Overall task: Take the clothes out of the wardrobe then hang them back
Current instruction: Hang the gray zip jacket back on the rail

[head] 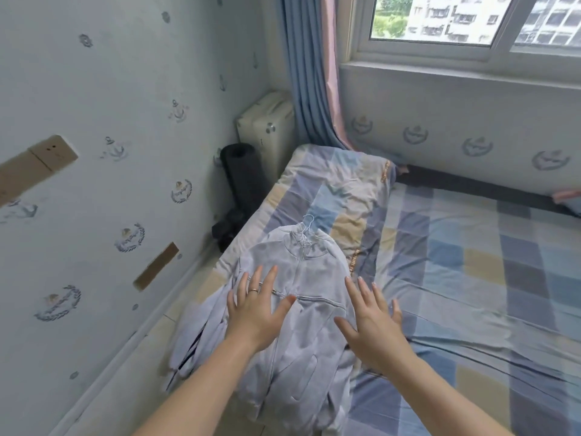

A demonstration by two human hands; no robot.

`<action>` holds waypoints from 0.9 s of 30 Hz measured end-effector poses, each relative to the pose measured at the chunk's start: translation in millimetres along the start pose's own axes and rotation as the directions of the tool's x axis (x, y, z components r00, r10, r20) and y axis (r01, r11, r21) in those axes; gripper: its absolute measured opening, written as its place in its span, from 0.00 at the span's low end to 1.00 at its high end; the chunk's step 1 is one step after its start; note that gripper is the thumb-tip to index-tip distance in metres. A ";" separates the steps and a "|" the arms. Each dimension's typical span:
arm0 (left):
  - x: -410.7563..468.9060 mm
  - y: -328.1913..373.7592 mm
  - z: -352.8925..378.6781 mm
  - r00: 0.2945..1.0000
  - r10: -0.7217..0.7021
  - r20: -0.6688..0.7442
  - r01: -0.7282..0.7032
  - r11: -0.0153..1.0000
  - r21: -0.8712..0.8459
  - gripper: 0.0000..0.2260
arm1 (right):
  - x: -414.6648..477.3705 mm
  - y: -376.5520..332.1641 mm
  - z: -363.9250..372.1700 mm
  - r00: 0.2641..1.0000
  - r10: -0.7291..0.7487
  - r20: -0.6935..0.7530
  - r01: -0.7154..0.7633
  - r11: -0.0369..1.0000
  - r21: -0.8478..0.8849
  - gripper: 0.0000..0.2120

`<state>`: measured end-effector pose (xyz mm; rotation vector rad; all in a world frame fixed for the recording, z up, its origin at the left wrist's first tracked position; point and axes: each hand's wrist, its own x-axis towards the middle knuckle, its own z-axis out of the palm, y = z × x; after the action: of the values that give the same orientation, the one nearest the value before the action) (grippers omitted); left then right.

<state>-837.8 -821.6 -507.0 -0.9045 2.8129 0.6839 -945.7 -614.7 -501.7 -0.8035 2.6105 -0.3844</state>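
A light grey zip-up jacket (309, 278) lies flat on the bed's left edge, collar pointing away from me. A thin wire hanger (307, 226) sticks out of its collar. One sleeve (196, 335) droops over the bed's side toward the floor. My left hand (256, 308), with a ring on one finger, is spread over the jacket's left chest, fingers straight. My right hand (372, 322) hovers with spread fingers over the jacket's right edge and the sheet. Neither hand grips anything. The wardrobe is out of view.
The bed (471, 278) has a blue, grey and beige checked sheet, with a folded quilt (336, 190) at its far end. A wall runs close along the left. A cream suitcase (267, 127) and a black rolled mat (242, 174) stand in the corner by the curtain (309, 73).
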 end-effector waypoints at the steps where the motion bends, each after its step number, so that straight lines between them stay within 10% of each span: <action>1: 12.1 0.2 -0.4 1.000 -0.008 0.009 0.008 1.000 0.000 0.39 | 12.2 1.2 -0.8 1.000 0.003 0.014 -0.003 1.000 -0.004 0.35; 15: 201.7 -43.8 49.5 0.971 -0.042 0.237 0.049 0.998 -0.026 0.30 | 178.0 21.7 46.3 0.963 0.196 0.186 -0.192 0.981 -0.042 0.34; 27: 411.7 -168.7 207.0 0.934 -0.062 0.352 0.036 0.996 0.079 0.30 | 382.1 61.7 224.7 0.904 0.333 0.269 -0.321 0.943 -0.089 0.34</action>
<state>-1083.8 -1067.2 -853.3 -0.7490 2.4705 0.6591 -1170.0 -821.1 -829.4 -0.3828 2.4276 -0.1076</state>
